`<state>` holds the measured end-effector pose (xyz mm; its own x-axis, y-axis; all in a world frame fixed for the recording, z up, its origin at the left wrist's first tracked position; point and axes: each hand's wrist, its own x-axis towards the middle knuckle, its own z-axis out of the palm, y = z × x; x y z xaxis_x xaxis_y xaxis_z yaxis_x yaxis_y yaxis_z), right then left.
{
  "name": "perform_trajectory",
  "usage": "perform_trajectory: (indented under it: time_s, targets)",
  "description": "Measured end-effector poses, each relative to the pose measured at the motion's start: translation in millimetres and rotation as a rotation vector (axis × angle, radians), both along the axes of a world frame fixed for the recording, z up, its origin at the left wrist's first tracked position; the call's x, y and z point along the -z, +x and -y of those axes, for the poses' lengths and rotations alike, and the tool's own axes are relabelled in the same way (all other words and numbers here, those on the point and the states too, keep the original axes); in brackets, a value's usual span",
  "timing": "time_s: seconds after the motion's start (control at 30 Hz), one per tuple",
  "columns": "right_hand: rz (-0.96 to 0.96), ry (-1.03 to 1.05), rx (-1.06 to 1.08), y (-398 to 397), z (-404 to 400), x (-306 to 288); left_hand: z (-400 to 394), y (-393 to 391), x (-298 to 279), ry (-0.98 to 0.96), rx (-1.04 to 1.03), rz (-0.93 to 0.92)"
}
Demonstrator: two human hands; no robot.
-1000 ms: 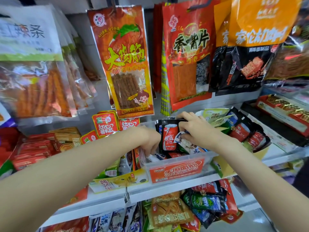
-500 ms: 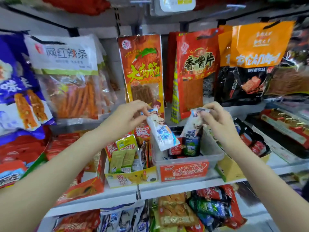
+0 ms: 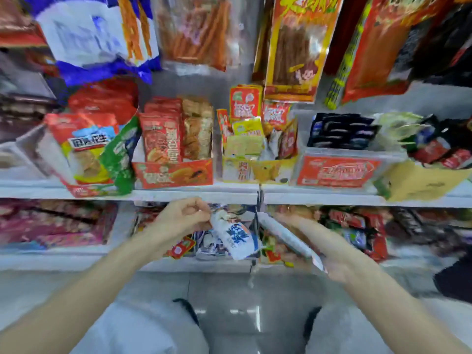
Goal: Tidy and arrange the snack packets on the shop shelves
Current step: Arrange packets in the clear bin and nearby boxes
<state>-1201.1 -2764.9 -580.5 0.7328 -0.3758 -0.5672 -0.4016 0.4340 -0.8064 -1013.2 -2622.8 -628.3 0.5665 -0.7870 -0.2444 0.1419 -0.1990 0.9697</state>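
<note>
The two white-and-blue packets are now down at the lower shelf, no longer up over the clear tub on the upper shelf where they were held half a second ago. One white-and-blue packet hangs from the left hand, just in front of the lower shelf's front edge and over a loose pile of similar packets lying there. The second packet, seen nearly edge-on and blurred, lies along the right hand, just right of the shelf's upright divider.

In my judgement the strays pulled from the tub are being taken to their own kind below, so the sorting step is about to end with a drop.

The left hand's fingers are curled, pinching its packet by the top corner, forearm reaching forward and down. The right hand is palm-up under its packet; the blur hides whether the fingers close round it.
</note>
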Motion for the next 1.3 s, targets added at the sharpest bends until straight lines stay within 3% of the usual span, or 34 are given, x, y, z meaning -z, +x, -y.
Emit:
perform_trajectory:
  time_s: [0.1, 0.2, 0.27, 0.37, 0.43, 0.5, 0.67, 0.77, 0.83, 0.9, 1.0, 1.07, 1.3]
  targets:
    - [0.072, 0.281, 0.095, 4, -9, 55, -14, 3, 37, 0.027, -0.055, -0.170]
    - [0.065, 0.236, 0.275, 15, -16, 98, -17, 10, 69, 0.048, -0.063, -0.218]
    - [-0.036, 0.050, 0.348, 22, -19, 124, -14, 15, 88, 0.217, 0.050, -0.004]
    - [-0.233, -0.347, 0.296, 26, -16, 154, -1, 23, 107, 0.419, 0.153, 0.295]
    - [-0.299, -0.601, 0.171, 30, -9, 166, 11, 34, 117, 0.473, 0.159, 0.471]
    - [-0.274, -0.766, 0.105, 39, 0, 173, 24, 45, 126, 0.460, 0.137, 0.536]
    - [-0.269, -0.740, -0.001, 87, 24, 190, 71, 62, 141, 0.479, 0.195, 0.708]
    - [-0.336, -0.716, -0.217, 101, 32, 205, 81, 57, 159, 0.642, 0.191, 1.082]
    - [-0.363, -0.787, -0.291, 103, 36, 210, 74, 40, 174, 0.584, 0.216, 1.288]
    - [-0.355, -0.790, -0.267, 101, 42, 212, 62, 21, 187, 0.489, 0.371, 1.281]
    - [-0.316, -0.706, -0.242, 95, 48, 216, 48, 19, 206, 0.646, 0.543, 1.073]
    - [-0.317, -0.703, -0.291, 93, 49, 218, 50, 18, 203, 0.676, 0.578, 1.044]
    - [-0.523, -1.053, -0.661, 113, 35, 216, 44, 22, 184, 0.651, 0.806, 1.052]
